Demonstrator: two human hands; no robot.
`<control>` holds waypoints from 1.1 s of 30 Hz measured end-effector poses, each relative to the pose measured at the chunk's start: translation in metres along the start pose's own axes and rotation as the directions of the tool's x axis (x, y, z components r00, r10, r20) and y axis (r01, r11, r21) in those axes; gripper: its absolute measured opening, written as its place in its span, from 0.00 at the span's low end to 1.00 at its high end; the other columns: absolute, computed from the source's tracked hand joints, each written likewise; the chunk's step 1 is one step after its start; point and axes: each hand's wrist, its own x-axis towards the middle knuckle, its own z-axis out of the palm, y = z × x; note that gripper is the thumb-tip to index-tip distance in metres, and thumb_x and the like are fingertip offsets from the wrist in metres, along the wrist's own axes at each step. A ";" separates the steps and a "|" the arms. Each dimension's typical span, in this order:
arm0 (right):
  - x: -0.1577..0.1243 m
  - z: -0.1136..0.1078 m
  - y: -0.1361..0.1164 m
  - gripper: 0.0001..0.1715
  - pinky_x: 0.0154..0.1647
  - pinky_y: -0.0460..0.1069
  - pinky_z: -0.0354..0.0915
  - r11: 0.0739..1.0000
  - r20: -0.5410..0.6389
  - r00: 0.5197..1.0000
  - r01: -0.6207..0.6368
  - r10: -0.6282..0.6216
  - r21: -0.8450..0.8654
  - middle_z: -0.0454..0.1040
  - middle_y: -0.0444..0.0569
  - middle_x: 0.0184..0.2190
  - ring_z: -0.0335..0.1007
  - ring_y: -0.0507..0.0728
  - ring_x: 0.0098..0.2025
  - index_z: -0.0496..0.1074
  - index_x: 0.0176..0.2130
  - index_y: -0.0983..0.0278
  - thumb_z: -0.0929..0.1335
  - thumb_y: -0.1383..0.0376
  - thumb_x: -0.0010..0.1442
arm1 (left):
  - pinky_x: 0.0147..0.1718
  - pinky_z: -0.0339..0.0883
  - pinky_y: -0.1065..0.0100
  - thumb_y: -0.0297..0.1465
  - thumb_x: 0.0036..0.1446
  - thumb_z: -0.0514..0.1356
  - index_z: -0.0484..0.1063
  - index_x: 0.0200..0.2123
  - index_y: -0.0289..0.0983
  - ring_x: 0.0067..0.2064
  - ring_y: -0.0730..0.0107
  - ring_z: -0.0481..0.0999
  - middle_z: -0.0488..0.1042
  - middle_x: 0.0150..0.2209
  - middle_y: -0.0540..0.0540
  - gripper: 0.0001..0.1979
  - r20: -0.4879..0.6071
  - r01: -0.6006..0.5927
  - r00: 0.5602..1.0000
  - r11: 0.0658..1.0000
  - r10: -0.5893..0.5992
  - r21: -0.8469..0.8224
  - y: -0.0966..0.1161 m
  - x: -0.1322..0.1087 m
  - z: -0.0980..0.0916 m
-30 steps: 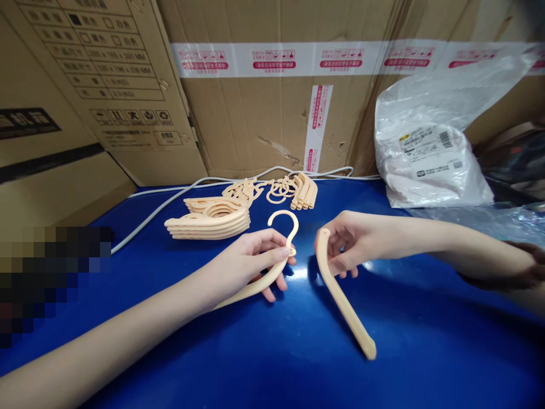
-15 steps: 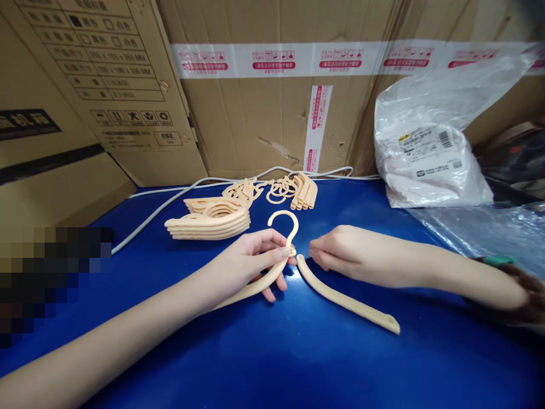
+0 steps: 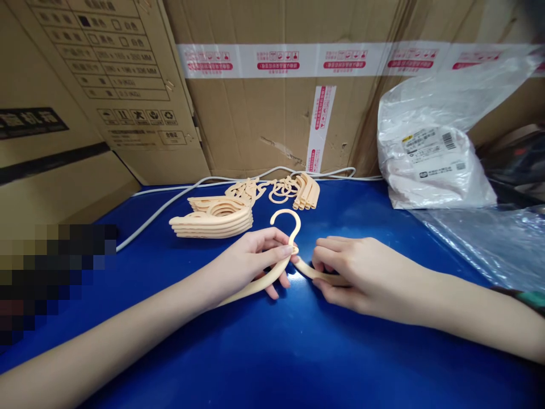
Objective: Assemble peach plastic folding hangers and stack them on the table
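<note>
My left hand (image 3: 264, 258) pinches a cream plastic hanger piece (image 3: 259, 284) where its curved arm meets a hook (image 3: 293, 221). The hook points up and curls to the left, and the arm runs down left under my wrist. My right hand (image 3: 347, 267) is closed on a second curved hanger arm (image 3: 307, 270), thumb on the near side and fingers on the far side. The upper end of that arm lies right by the joint under my left fingers; whether they are linked I cannot tell. The rest of it is hidden under my right hand.
Behind my left hand lies a stack of cream hanger parts (image 3: 213, 224). Loose hooks (image 3: 279, 193) and several short arms (image 3: 307, 193) lie farther back. A white cable (image 3: 157, 218) crosses the blue table (image 3: 272, 352). Cardboard boxes (image 3: 255, 125) and a plastic bag (image 3: 434, 159) stand behind.
My right hand has come down onto the loose curved arm and gripped it. The arm's end has shifted left, close to the hook joint. My left hand keeps its hold.
</note>
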 end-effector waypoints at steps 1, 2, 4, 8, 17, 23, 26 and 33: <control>0.000 0.002 0.001 0.04 0.29 0.46 0.56 1.000 -0.028 1.000 -0.003 0.003 0.012 0.68 0.45 0.30 0.64 0.52 0.30 0.63 0.31 0.63 0.63 0.67 0.60 | 0.20 0.72 0.76 0.30 0.60 0.58 0.66 0.36 0.35 0.26 0.76 0.75 0.72 0.34 0.49 0.05 -0.006 -0.003 1.000 1.000 0.003 -0.006 0.000 0.000 0.000; 0.000 0.005 0.003 0.04 0.29 0.46 0.56 1.000 -0.060 0.998 -0.006 0.008 0.027 0.68 0.45 0.30 0.64 0.52 0.30 0.62 0.31 0.63 0.63 0.68 0.59 | 0.20 0.72 0.76 0.30 0.60 0.59 0.66 0.37 0.35 0.26 0.76 0.75 0.72 0.34 0.49 0.05 -0.014 -0.007 1.000 1.000 0.007 -0.011 0.001 -0.001 0.000; 0.001 0.009 0.008 0.04 0.29 0.46 0.56 0.998 -0.126 0.992 -0.004 0.012 0.069 0.67 0.44 0.30 0.63 0.51 0.29 0.61 0.31 0.63 0.63 0.68 0.58 | 0.20 0.72 0.76 0.31 0.59 0.60 0.67 0.37 0.35 0.27 0.75 0.75 0.71 0.33 0.49 0.06 -0.031 -0.010 0.999 1.000 0.009 -0.015 0.001 -0.001 -0.001; 0.001 0.015 0.016 0.02 0.28 0.45 0.57 0.992 -0.184 0.983 0.036 -0.012 0.124 0.68 0.43 0.28 0.64 0.51 0.26 0.60 0.34 0.62 0.61 0.67 0.61 | 0.21 0.71 0.77 0.34 0.60 0.60 0.69 0.38 0.35 0.27 0.76 0.74 0.71 0.31 0.49 0.08 -0.051 -0.026 0.998 1.000 0.025 -0.011 0.001 -0.002 -0.003; 0.001 0.019 0.018 0.06 0.23 0.44 0.54 0.984 -0.203 0.979 0.022 0.015 0.177 0.71 0.41 0.25 0.64 0.50 0.22 0.60 0.38 0.61 0.62 0.61 0.65 | 0.16 0.66 0.80 0.36 0.60 0.59 0.71 0.38 0.36 0.25 0.77 0.72 0.71 0.30 0.50 0.09 -0.071 -0.033 0.997 0.999 0.036 0.039 0.002 -0.001 -0.003; 0.000 0.020 0.018 0.10 0.24 0.43 0.54 0.990 -0.254 0.967 0.019 0.017 0.139 0.73 0.42 0.25 0.66 0.50 0.23 0.64 0.38 0.63 0.62 0.58 0.66 | 0.19 0.69 0.77 0.37 0.60 0.59 0.70 0.37 0.36 0.25 0.76 0.73 0.71 0.26 0.51 0.09 -0.049 0.020 0.999 0.998 -0.017 0.055 0.002 0.000 -0.002; -0.002 0.021 0.018 0.10 0.27 0.43 0.58 0.991 -0.283 0.959 0.051 -0.013 0.126 0.76 0.44 0.30 0.70 0.50 0.27 0.68 0.43 0.63 0.63 0.60 0.66 | 0.21 0.71 0.77 0.36 0.60 0.58 0.69 0.38 0.36 0.26 0.75 0.73 0.72 0.25 0.51 0.09 -0.039 0.040 0.999 0.998 -0.038 0.044 0.002 0.000 -0.003; 0.001 0.021 0.019 0.13 0.30 0.44 0.59 0.994 -0.317 0.945 0.102 -0.084 0.041 0.74 0.46 0.31 0.69 0.51 0.31 0.71 0.39 0.64 0.62 0.60 0.67 | 0.22 0.72 0.76 0.36 0.59 0.60 0.71 0.37 0.36 0.26 0.74 0.74 0.72 0.26 0.51 0.09 -0.039 0.052 0.998 0.998 -0.051 0.021 0.005 -0.001 -0.003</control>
